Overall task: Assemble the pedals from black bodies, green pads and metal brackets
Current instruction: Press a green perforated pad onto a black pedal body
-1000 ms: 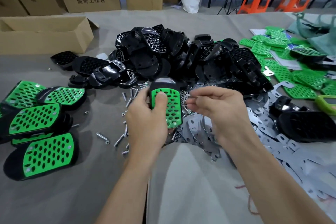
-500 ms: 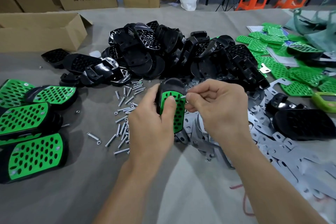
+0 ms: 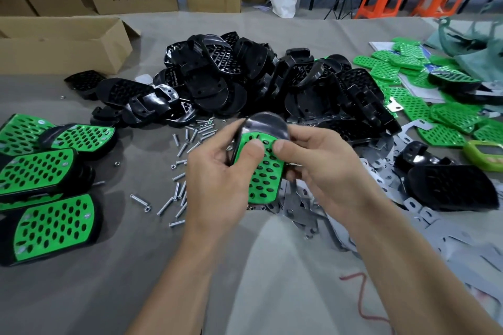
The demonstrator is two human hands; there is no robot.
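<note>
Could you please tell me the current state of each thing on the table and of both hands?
held pedal, green pad seated on black body, in both hands.
left hand, grips held pedal, thumb on pad.
right hand, grips held pedal, thumb on pad.
finished pedals, lying pad-up at left.
black bodies, loose heap, without pads.
green pads, loose, spread at right.
metal brackets, loose, overlapping.
screws, scattered loose.
cardboard box, open.

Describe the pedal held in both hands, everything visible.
The pedal is a glossy black, plastic-looking body with a green pad full of oval holes on its face. It is held above the table, face up, rounded end away. The left hand grips its left edge, the right hand its right; both thumbs press the pad.
</note>
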